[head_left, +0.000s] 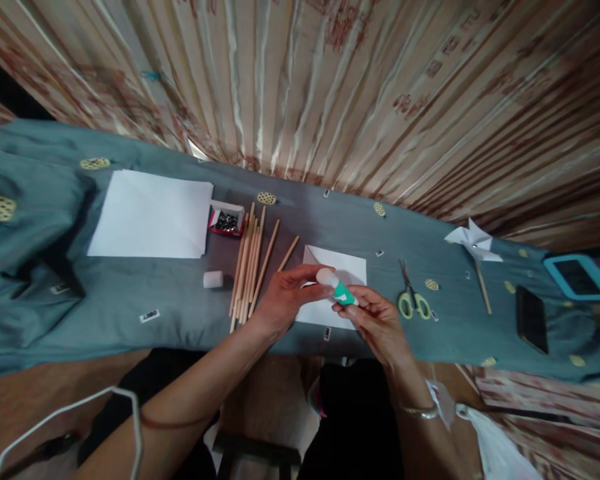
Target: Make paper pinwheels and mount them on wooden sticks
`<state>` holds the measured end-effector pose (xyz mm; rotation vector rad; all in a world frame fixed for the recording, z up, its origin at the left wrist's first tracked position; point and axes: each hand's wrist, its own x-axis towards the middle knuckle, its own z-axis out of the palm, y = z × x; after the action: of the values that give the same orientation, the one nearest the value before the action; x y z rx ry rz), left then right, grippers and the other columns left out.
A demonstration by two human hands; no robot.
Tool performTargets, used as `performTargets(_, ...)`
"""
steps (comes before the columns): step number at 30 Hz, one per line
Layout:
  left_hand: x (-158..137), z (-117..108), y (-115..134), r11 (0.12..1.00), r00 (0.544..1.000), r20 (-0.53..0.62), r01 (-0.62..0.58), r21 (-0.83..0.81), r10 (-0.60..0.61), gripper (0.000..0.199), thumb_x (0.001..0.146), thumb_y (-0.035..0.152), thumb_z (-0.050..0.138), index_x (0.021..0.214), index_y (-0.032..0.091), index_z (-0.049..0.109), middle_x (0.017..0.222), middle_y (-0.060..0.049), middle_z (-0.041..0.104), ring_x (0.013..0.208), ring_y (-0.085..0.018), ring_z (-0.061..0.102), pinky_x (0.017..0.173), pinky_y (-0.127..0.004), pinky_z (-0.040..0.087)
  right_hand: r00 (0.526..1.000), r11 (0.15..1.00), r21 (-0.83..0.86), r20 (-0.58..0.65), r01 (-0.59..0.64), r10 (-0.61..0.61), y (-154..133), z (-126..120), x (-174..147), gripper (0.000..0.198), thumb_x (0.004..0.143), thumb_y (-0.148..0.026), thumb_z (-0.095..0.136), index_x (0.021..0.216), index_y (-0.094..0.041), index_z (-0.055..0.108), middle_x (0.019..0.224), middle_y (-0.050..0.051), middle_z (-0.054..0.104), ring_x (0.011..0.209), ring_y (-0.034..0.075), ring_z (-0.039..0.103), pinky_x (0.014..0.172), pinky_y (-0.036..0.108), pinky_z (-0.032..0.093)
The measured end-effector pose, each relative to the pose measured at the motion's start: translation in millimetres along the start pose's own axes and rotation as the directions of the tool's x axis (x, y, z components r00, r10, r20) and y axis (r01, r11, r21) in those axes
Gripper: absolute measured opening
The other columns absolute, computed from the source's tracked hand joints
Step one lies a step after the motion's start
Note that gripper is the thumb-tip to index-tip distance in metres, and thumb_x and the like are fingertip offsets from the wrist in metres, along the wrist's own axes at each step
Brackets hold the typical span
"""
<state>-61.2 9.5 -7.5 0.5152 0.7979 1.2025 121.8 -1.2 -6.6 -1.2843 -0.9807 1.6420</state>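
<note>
Between both hands is a glue stick (344,295), white with a green label, tilted over the folded white paper (339,263). My left hand (287,297) grips its white upper end between thumb and fingers. At the lower end, the fingertips of my right hand (377,321) close around it. Part of the paper below is hidden by the hands; a crease shows at its upper left. A small white cylinder, like a cap (213,279), lies on its side on the cloth to the left.
Wooden sticks (250,267) lie left of my hands, beside a small box of metal pins (227,220) and stacked white sheets (153,215). Rightward are scissors (411,297), a paper pinwheel on a stick (474,243), a dark phone (532,320) and a blue-framed tablet (580,277).
</note>
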Motion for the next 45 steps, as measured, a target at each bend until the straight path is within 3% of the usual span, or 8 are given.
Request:
performTargets(7, -5, -2, 1, 0.996, 0.998, 0.043, -0.049, 0.076, 0.046, 0.022, 0.06, 0.024, 0.083, 0.081, 0.019, 0.077, 0.086, -0.002, 0.069, 0.084, -0.016, 0.061, 0.089, -0.034, 0.042, 1.0, 1.0, -0.001, 0.022, -0.022, 0.022, 2, 1, -5, 0.028, 0.064, -0.031, 0.087, 0.088, -0.024, 0.075, 0.074, 0.001, 0.076, 0.061, 0.014, 0.07, 0.065, 0.026, 0.059)
performTargets(16, -3, -1, -4, 0.997, 0.994, 0.085, -0.07, 0.033, 0.067, 0.022, 0.061, 0.025, 0.083, 0.081, 0.019, 0.078, 0.083, -0.001, 0.068, 0.078, -0.015, 0.059, 0.079, -0.031, 0.043, 0.994, 1.0, -0.014, 0.109, -0.02, 0.021, 1, 2, -10, 0.026, 0.069, -0.037, 0.084, 0.089, -0.024, 0.076, 0.074, 0.002, 0.076, 0.06, 0.011, 0.068, 0.06, 0.022, 0.058)
performTargets(23, -2, 4, -7, 1.0, 0.999, 0.05, -0.008, -0.013, 0.009, 0.023, 0.058, 0.027, 0.084, 0.077, 0.016, 0.077, 0.074, 0.0, 0.067, 0.069, -0.013, 0.056, 0.074, -0.031, 0.042, 0.994, 0.999, -0.005, 0.102, -0.039, 0.039, -2, 4, -14, 0.027, 0.068, -0.041, 0.083, 0.084, -0.021, 0.076, 0.073, 0.004, 0.075, 0.055, 0.011, 0.065, 0.054, 0.021, 0.056)
performTargets(45, -6, 4, -7, 0.998, 0.993, 0.103, 0.052, -0.038, -0.048, 0.024, 0.064, 0.031, 0.081, 0.079, 0.013, 0.075, 0.067, -0.001, 0.067, 0.061, -0.013, 0.055, 0.07, -0.032, 0.042, 0.99, 0.998, -0.028, 0.125, -0.06, 0.063, -3, 7, -19, 0.031, 0.067, -0.048, 0.082, 0.079, -0.02, 0.075, 0.069, 0.005, 0.075, 0.053, 0.012, 0.064, 0.051, 0.023, 0.054)
